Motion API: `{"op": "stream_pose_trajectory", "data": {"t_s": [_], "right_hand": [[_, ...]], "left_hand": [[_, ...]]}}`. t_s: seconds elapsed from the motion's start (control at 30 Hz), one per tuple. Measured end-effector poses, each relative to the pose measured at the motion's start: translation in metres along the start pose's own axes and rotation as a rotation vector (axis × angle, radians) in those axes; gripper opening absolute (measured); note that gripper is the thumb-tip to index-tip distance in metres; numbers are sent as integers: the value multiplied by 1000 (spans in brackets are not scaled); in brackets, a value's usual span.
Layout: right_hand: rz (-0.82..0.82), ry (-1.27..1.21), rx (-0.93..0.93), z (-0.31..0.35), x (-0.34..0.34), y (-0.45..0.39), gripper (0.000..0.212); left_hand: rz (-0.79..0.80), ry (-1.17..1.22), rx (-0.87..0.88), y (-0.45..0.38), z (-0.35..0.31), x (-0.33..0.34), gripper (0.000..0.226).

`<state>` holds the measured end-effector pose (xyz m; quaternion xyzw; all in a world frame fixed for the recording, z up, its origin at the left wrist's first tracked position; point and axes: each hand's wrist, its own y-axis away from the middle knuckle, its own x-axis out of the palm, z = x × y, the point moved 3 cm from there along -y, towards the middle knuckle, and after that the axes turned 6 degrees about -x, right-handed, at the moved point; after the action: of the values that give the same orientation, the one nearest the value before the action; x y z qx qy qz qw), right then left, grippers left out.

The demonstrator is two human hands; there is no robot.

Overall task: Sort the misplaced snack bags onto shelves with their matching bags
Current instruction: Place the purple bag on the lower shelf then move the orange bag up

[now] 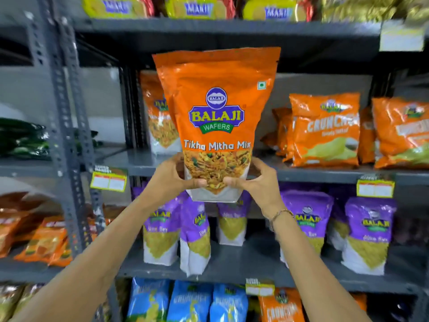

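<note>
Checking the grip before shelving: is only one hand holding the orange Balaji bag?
No, left hand and right hand both grip the orange bag.

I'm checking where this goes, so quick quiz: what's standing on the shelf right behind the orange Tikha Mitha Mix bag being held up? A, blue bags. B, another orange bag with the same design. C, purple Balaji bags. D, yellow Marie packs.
B: behind the held Tikha Mitha Mix bag, gripped at its base by the left hand and right hand, a matching orange bag stands on the middle shelf.
</note>
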<state>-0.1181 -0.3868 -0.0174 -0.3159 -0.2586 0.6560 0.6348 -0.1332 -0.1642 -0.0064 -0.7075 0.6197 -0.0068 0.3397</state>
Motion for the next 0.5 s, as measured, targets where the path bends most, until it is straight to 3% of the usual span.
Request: {"op": "stream_pose_trajectory", "data": {"t_s": [0.07, 0.13, 0.3, 0.4, 0.5], "right_hand": [[19, -18, -22, 8, 15, -29, 43], [27, -32, -28, 11, 32, -55, 48], [15, -38, -48, 0, 82, -107, 59], [36, -73, -1, -13, 111, -128, 43], [38, -87, 43, -33, 138, -143, 47]], "left_hand": [[-46, 13, 12, -16, -9, -24, 84], [-96, 15, 14, -30, -13, -46, 86], [-205, -34, -6, -66, -7, -89, 41], [-228, -35, -31, -92, 11, -107, 31], [-220, -25, -69, -112, 33, -119, 28]]}}
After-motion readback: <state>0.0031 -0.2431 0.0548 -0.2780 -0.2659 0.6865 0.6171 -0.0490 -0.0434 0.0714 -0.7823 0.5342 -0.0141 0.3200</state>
